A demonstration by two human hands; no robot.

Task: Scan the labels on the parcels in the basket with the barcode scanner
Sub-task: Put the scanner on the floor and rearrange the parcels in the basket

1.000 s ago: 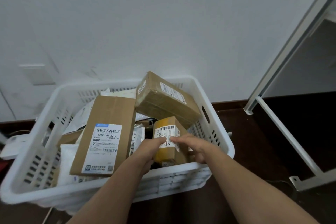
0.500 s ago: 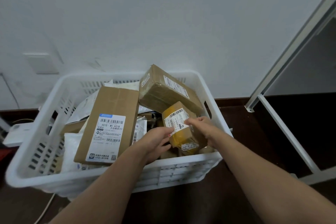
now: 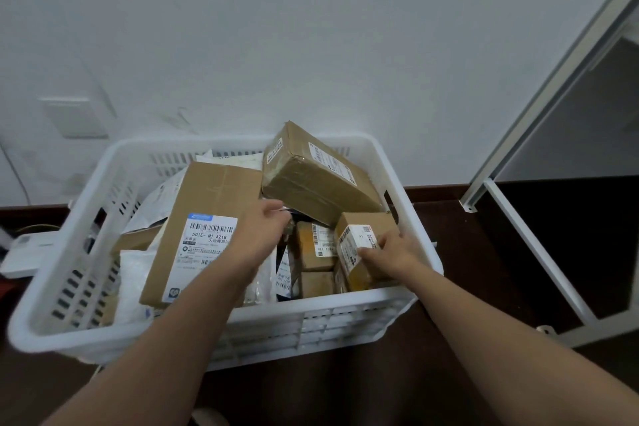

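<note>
A white plastic basket [image 3: 311,304] holds several parcels. My right hand [image 3: 394,252] grips a small yellow-taped box [image 3: 356,273] against the basket's right wall, its white label facing up. My left hand [image 3: 262,232] reaches into the gap in the middle, fingers apart and holding nothing, beside a flat carton [image 3: 214,190] with a large printed label. A brown taped box [image 3: 311,183] leans across the back right. Two more small labelled boxes [image 3: 311,249] lie between my hands. No barcode scanner is visible.
White poly bags [image 3: 133,273] fill the basket's left side. A white metal frame [image 3: 529,245] stands on the right. A white device [image 3: 20,252] lies to the left of the basket. The basket sits on a dark surface against a white wall.
My left hand let go of the small yellow-taped box and moved up and left into the middle gap. My right hand carried that box right and set it lower, uncovering two small boxes.
</note>
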